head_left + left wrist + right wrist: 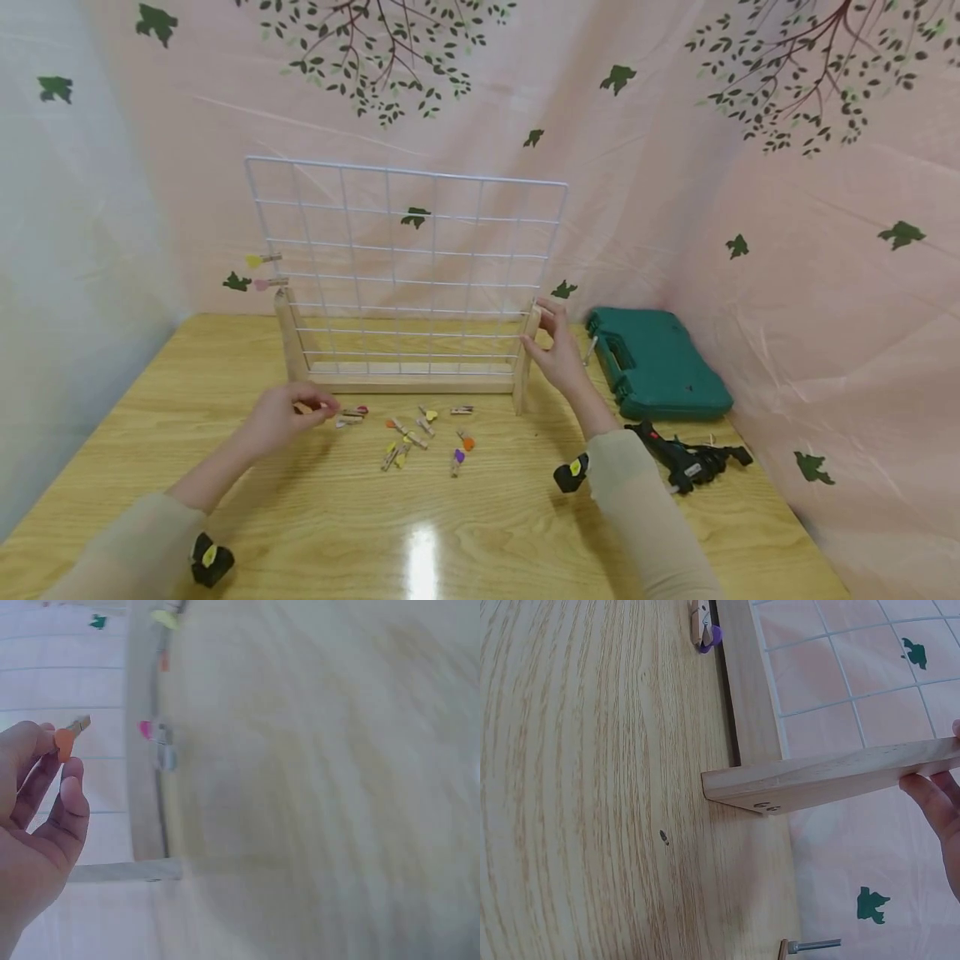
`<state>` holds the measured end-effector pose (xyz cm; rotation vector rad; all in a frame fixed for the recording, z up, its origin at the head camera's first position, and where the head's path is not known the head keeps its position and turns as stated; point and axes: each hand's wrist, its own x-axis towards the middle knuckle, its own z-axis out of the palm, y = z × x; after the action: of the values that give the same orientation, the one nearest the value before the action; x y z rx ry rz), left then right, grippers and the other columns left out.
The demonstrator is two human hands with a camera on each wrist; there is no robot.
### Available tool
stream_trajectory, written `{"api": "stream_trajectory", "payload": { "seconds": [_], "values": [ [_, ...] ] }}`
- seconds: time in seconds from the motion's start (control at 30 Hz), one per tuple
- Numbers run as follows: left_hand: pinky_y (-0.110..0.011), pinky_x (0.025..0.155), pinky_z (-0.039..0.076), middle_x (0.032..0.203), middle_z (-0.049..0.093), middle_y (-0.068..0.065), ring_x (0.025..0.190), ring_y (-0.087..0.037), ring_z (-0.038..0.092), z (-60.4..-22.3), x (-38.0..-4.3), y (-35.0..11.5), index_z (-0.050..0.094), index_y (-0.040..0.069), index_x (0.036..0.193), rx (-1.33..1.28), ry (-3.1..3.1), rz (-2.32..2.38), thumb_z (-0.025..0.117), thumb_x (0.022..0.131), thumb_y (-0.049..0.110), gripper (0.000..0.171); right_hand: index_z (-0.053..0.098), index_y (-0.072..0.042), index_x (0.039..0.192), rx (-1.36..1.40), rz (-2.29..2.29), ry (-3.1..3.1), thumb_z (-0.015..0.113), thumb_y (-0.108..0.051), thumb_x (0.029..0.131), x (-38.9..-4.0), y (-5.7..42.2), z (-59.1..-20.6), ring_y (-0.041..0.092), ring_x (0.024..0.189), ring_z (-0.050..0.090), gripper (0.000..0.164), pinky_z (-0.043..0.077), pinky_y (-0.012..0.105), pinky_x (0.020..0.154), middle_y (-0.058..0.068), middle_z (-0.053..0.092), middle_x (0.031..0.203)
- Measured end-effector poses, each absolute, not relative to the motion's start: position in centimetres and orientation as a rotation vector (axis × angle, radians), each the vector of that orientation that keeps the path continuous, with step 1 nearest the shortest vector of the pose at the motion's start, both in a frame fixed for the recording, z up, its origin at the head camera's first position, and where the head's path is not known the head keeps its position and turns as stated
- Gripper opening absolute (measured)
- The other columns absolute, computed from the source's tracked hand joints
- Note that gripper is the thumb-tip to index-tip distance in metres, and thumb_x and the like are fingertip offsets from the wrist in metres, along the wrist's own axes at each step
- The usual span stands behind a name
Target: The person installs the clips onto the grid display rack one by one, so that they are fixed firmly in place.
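Observation:
My left hand point(279, 421) pinches a small wooden clothespin with an orange decoration point(65, 745) between thumb and fingers, above the table in front of the rack's left end. The head view hides that clothespin behind my fingers. My right hand point(557, 346) grips the right wooden post point(525, 354) of a white wire grid rack point(433, 250), thumb on the near side. Several loose clothespins point(416, 439) with colored decorations lie on the table before the rack. A yellow-topped clothespin point(258, 261) and a pink-topped clothespin point(266, 284) are clipped to the grid's left edge.
A green plastic case point(663, 362) lies at the right of the table point(337, 525). Nearer sits a black glue gun point(690, 458) or similar pistol-shaped tool. A leaf-patterned pink cloth point(622, 167) hangs behind the rack and down the right side.

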<state>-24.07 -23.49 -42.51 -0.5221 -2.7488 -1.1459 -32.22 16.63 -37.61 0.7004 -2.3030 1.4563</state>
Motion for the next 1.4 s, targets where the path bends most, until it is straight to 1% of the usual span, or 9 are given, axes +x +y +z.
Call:
{"api": "stream_trajectory", "payload": {
  "seconds": [0.13,0.27,0.47,0.57,0.67,0.77,1.0,1.23,1.4],
  "values": [
    [-0.029,0.059,0.053,0.097,0.064,-0.007,0.073,-0.016,0.061,-41.3,-23.9,-23.7,0.067,0.011,0.094,-0.464,-2.700,-1.379,0.061,0.085,0.022,0.016,0.026,-0.006,0.132,0.688,1.454,-2.307,0.057,0.000,0.084,-32.2,16.6,-37.7,0.034,0.114,0.046,0.058,0.051,0.050,0.073,0.025,0.045,0.124],
    [-0.025,0.063,0.054,0.098,0.065,-0.011,0.076,-0.009,0.063,-39.8,-23.8,-23.9,0.065,0.008,0.102,-0.404,-2.622,-1.485,0.061,0.084,0.028,0.027,0.026,-0.007,0.132,0.683,1.442,-2.309,0.058,0.000,0.084,-32.2,16.6,-37.7,0.033,0.113,0.046,0.059,0.052,0.048,0.073,0.024,0.046,0.124],
    [-0.014,0.066,0.050,0.093,0.067,0.006,0.077,-0.002,0.061,-36.7,-23.8,-24.9,0.063,0.007,0.107,-0.282,-2.475,-1.459,0.063,0.082,0.028,0.033,0.026,-0.007,0.132,0.696,1.424,-2.302,0.058,0.000,0.084,-32.3,16.5,-37.7,0.034,0.113,0.047,0.058,0.051,0.048,0.073,0.024,0.046,0.124],
    [-0.012,0.064,0.050,0.085,0.066,0.014,0.072,-0.001,0.061,-34.9,-24.0,-25.4,0.062,0.002,0.104,-0.240,-2.343,-1.465,0.061,0.084,0.023,0.029,0.026,-0.006,0.132,0.700,1.415,-2.297,0.058,0.001,0.083,-32.3,16.5,-37.7,0.034,0.113,0.047,0.059,0.052,0.048,0.073,0.024,0.047,0.124],
    [-0.011,0.063,0.050,0.080,0.064,0.013,0.067,-0.003,0.060,-33.0,-24.2,-25.8,0.061,-0.003,0.100,-0.237,-2.199,-1.489,0.061,0.084,0.015,0.024,0.026,-0.006,0.132,0.704,1.413,-2.295,0.058,0.001,0.083,-32.3,16.4,-37.7,0.034,0.113,0.047,0.059,0.052,0.047,0.073,0.024,0.047,0.123],
    [-0.009,0.060,0.049,0.079,0.066,0.012,0.065,-0.004,0.059,-31.3,-24.6,-26.0,0.065,-0.001,0.093,-0.182,-2.058,-1.505,0.064,0.081,0.012,0.018,0.026,-0.005,0.132,0.706,1.410,-2.293,0.058,0.000,0.084,-32.3,16.4,-37.8,0.034,0.114,0.046,0.058,0.052,0.047,0.074,0.024,0.047,0.123],
    [-0.008,0.059,0.046,0.074,0.066,0.014,0.067,-0.002,0.059,-28.9,-26.9,-27.0,0.069,0.001,0.092,0.076,-1.790,-1.525,0.072,0.072,0.019,0.028,0.026,-0.005,0.131,0.712,1.409,-2.291,0.057,0.000,0.084,-32.3,16.5,-37.7,0.034,0.114,0.046,0.057,0.051,0.048,0.074,0.024,0.046,0.123],
    [-0.010,0.064,0.048,0.072,0.068,0.003,0.065,-0.007,0.059,-27.0,-28.5,-27.2,0.070,-0.001,0.085,0.107,-1.575,-1.689,0.077,0.063,0.018,0.029,0.026,-0.006,0.132,0.712,1.427,-2.293,0.057,0.001,0.084,-32.3,16.6,-37.8,0.035,0.114,0.046,0.058,0.052,0.048,0.072,0.024,0.045,0.124],
    [-0.011,0.064,0.049,0.071,0.068,0.003,0.065,-0.007,0.059,-26.4,-29.5,-27.1,0.071,0.001,0.082,0.151,-1.518,-1.682,0.078,0.060,0.020,0.029,0.026,-0.004,0.132,0.718,1.438,-2.285,0.057,0.001,0.084,-32.4,16.6,-37.8,0.035,0.114,0.046,0.058,0.052,0.049,0.072,0.025,0.045,0.124]
  ]
}}
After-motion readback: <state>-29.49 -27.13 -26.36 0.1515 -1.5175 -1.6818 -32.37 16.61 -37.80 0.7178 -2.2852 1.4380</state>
